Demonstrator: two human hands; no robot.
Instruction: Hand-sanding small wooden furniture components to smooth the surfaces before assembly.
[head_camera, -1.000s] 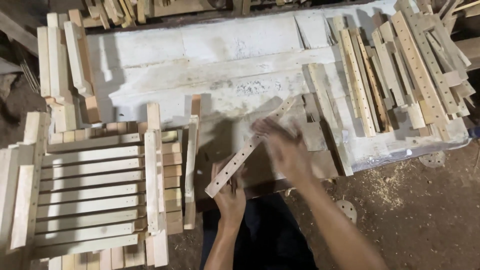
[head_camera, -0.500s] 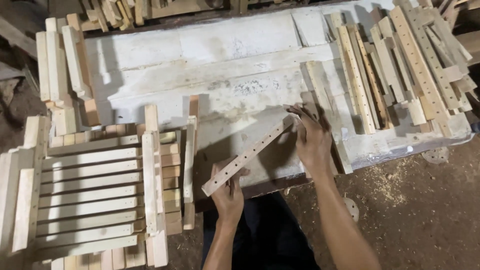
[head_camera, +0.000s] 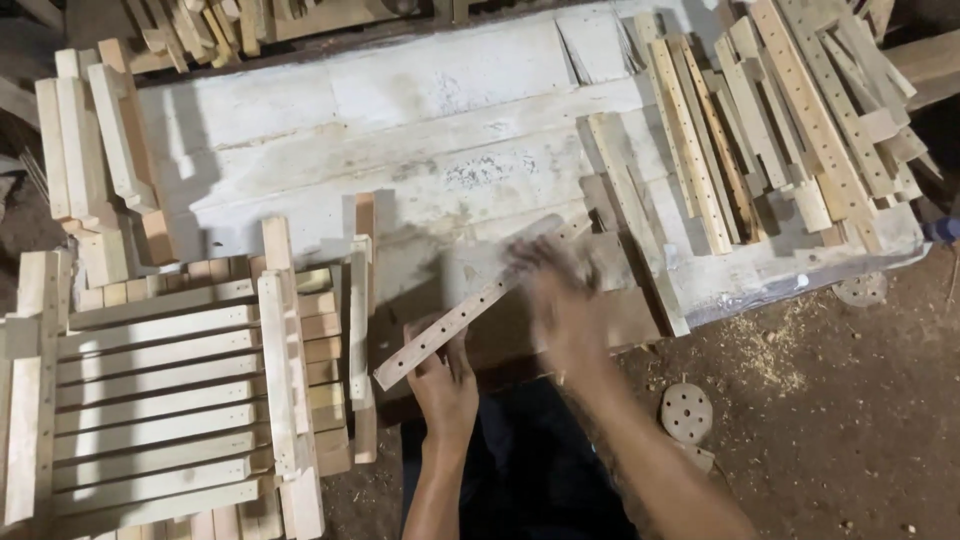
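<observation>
Wood slat w/ row of drilled holes (head_camera: 470, 312): lies diagonal, low end near body, upper end on white worn surface (head_camera: 400, 130).
Left hand (head_camera: 443, 378): forearm up from bottom edge, fingers curled round slat's lower end, gripping it.
Right hand (head_camera: 562, 300): motion-blurred, arm in from lower right, palm down over slat's upper part; fingers look spread, contact w/ slat can't be told.
Slatted wooden frames (head_camera: 170, 390): stacked, left of hands.
Loose drilled strips, pile (head_camera: 780, 120): right side of surface.
Short blocks (head_camera: 95, 150): far left.
Round sanding disc (head_camera: 686, 412): dirt floor, right of arm.
</observation>
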